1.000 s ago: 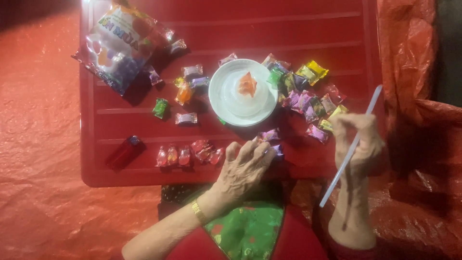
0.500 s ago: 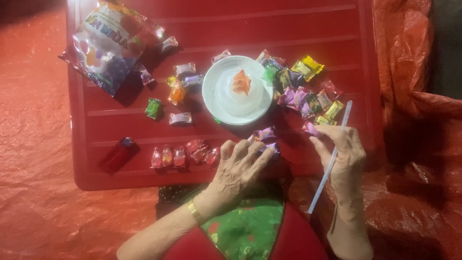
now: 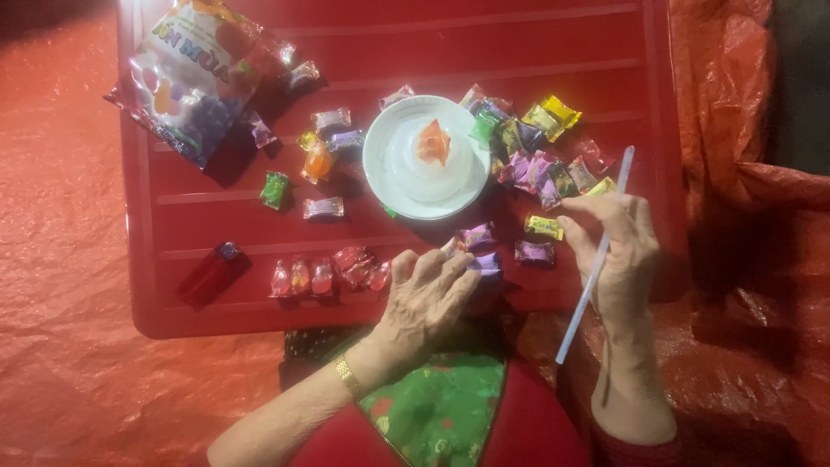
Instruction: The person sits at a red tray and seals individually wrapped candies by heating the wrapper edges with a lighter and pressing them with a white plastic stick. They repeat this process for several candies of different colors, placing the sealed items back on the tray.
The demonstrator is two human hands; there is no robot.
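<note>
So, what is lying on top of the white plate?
One orange piece lies on the white plate, near its middle. Whether it is wrapped cannot be told. The plate hides whatever is beneath it.

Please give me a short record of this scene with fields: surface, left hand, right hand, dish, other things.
surface: red slatted table on red plastic sheet
left hand: palm down at table's near edge, fingertips at purple candies
right hand: holds a thin white stick slantwise
dish: white round plate, one orange candy on it
other things: candy bag far left; wrapped candies scattered; red lighter
</note>
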